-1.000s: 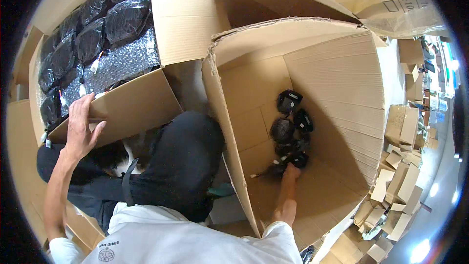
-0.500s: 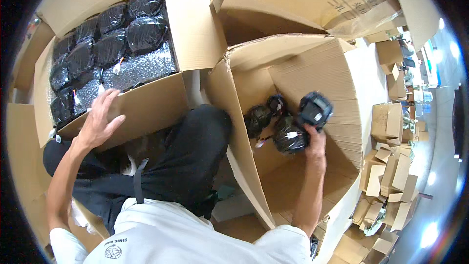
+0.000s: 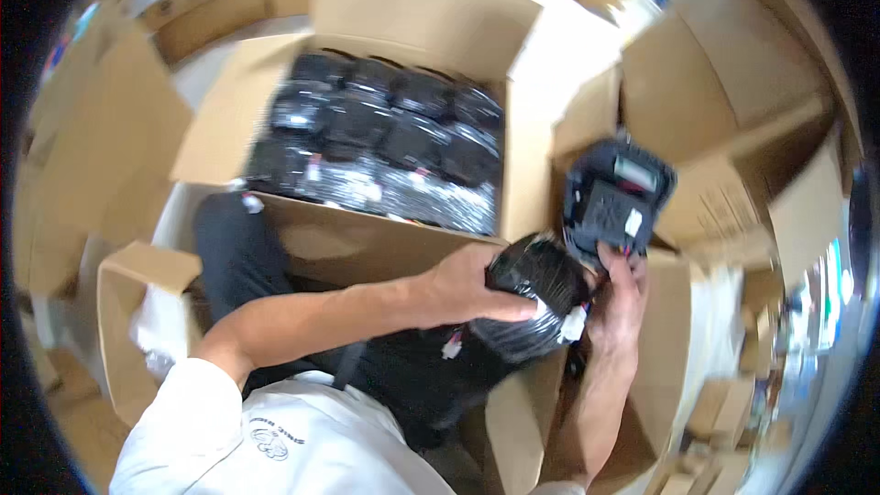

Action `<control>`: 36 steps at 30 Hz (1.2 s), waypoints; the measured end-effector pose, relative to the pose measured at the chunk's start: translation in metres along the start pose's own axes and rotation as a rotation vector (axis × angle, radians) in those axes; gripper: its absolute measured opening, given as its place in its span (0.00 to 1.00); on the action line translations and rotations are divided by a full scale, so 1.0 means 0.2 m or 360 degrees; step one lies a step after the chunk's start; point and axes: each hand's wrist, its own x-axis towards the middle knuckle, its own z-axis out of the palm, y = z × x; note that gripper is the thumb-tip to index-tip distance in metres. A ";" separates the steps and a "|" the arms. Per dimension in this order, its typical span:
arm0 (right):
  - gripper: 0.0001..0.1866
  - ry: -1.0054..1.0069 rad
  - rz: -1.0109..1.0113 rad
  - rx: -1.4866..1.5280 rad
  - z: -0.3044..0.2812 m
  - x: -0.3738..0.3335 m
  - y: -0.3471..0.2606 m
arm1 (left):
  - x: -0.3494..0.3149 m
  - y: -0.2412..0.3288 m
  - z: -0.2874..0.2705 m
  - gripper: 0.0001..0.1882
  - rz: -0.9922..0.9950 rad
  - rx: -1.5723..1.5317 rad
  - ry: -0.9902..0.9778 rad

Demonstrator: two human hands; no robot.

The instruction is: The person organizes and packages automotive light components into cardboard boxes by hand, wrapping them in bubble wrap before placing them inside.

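My left hand (image 3: 458, 289) grips a rounded black unit wrapped in shiny clear film (image 3: 527, 289), from which short wires with white connectors hang. In my right hand (image 3: 619, 307) is a black plastic unit (image 3: 610, 202) with a white label and a cable on its back. My right fingers are close to the wrapped unit's side; whether they touch it is blurred. Both units are held up over my knee and the rim of the right carton (image 3: 665, 339). Beyond my left arm, a large open carton (image 3: 367, 225) holds rows of film-wrapped black units (image 3: 422, 137) with bubble wrap.
Open cartons with raised flaps (image 3: 733, 156) stand at the far right. A small carton (image 3: 124, 330) with white plastic bagging is beside my left leg. More cartons (image 3: 733, 403) are stacked along the right edge.
My view has turned right. The right hand has lifted its black unit out of the right carton. My left hand has left the large carton's edge and now grips a film-wrapped unit.
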 end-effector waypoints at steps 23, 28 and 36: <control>0.27 -0.1058 0.0033 -0.0792 1.26 0.05 0.69 | -0.96 0.02 -0.93 0.18 0.0617 -0.0800 0.1409; 0.28 -0.1057 0.0155 -0.0189 1.29 0.06 0.50 | -0.78 0.05 -0.88 0.36 0.0503 0.0193 0.1161; 0.22 -0.0673 0.0974 0.0271 0.90 0.54 0.89 | -0.50 -0.03 -1.03 0.21 -0.0202 0.0938 0.0765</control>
